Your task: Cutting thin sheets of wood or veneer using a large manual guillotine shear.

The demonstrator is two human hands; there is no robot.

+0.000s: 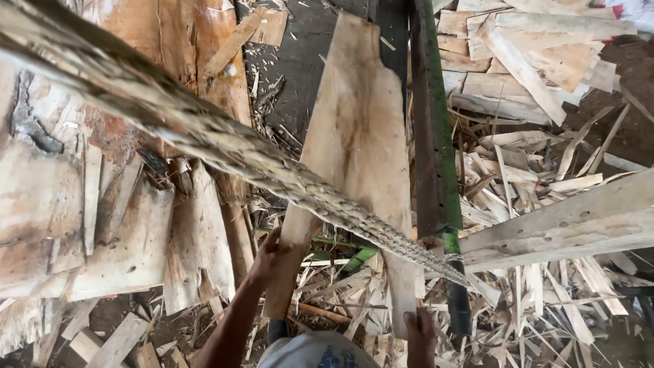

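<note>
We hold a pale board (pixel 357 143) upright over wood scraps (pixel 531 300). Our left hand (pixel 272 255) wraps its fingers around the board's left edge; our right hand (pixel 419 327) grips its bottom right corner, fingers curled behind. A rope (pixel 225 146) crosses in front.

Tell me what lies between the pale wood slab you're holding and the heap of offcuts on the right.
In the head view, a dark upright bar with green paint stands between the pale wood slab and the heap of offcuts. A braided rope crosses the slab in front.
</note>
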